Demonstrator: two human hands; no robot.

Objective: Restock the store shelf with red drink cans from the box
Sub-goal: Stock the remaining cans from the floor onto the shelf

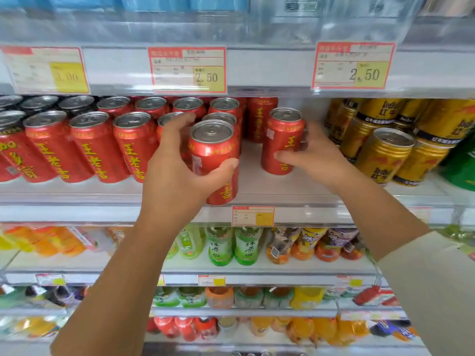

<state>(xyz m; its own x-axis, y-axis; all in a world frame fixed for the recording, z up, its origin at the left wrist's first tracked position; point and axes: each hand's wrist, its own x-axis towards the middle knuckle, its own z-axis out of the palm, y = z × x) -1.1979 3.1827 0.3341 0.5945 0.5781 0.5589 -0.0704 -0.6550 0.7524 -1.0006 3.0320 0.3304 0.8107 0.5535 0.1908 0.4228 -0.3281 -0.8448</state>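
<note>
Rows of red cans [95, 147] lettered 王老吉 in yellow crowd the left of the white shelf [270, 181]. The left hand [174, 173] grips a front can [213, 152] at the shelf's edge. The right hand [311, 155], apart from it, clasps a second can [281, 142] standing upright. Gold Red Bull cans [383, 155] stand rightward. Price tags [187, 69] overhead read 2.50.
</note>
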